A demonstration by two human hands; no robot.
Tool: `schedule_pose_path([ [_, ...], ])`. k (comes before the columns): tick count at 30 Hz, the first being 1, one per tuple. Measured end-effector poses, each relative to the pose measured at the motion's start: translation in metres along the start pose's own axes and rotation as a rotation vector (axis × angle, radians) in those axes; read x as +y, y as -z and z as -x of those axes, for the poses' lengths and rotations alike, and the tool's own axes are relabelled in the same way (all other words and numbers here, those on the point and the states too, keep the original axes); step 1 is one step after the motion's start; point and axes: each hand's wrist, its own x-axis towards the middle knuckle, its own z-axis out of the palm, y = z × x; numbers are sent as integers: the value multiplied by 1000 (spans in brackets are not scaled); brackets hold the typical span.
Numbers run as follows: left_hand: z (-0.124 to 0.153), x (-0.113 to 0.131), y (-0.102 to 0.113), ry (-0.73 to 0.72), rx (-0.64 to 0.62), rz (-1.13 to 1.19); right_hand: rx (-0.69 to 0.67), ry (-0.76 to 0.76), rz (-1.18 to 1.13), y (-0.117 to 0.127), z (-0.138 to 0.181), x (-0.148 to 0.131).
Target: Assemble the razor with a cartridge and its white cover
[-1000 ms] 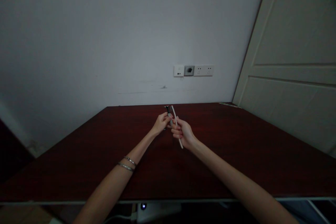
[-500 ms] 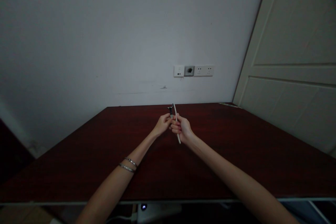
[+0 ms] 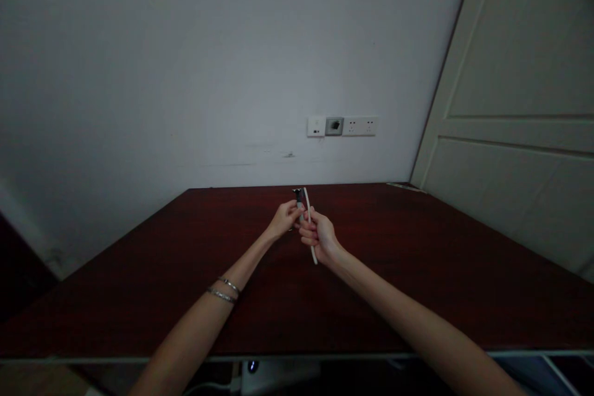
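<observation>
Above the far middle of the dark red table (image 3: 417, 272), the left hand (image 3: 284, 221) and the right hand (image 3: 320, 236) meet, knuckles nearly touching, both lifted clear of the wood. The right fingers are curled tight round a thin white stick (image 3: 314, 253), which runs slantwise through the fist and juts out at both ends, probably a grip that steadies its upper tip. The left fingertips pinch a small dark piece (image 3: 297, 193) just beside that tip; whether the 2 touch is too small to tell. 2 bracelets (image 3: 224, 290) sit on the left forearm. A socket strip (image 3: 342, 125) is on the wall behind.
</observation>
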Motion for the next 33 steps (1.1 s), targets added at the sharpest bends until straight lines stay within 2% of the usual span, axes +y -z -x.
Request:
schedule_pose_path([
  [4, 0, -2, 0, 6, -18, -9, 11, 47, -5, -1, 0, 1],
  [9, -2, -4, 2, -26, -2, -29, 10, 10, 42, 1, 4, 8],
  [14, -2, -4, 0, -37, -3, -68, 29, 76, 81, -1, 3, 5],
  [17, -3, -6, -1, -38, -1, -90, 29, 70, 129, 4, 2, 9],
  [20, -4, -7, 0, -21, 45, -157, 27, 138, 212, 13, 3, 10],
  [24, -2, -6, 4, 45, 113, -310, 24, 334, 490, 21, -2, -4],
  [30, -2, 0, 7, -19, 265, -657, 90, 732, 1206, 45, -24, -29],
  [33, -3, -1, 7, -22, 289, -693, 111, 714, 1351, 62, -33, -23],
])
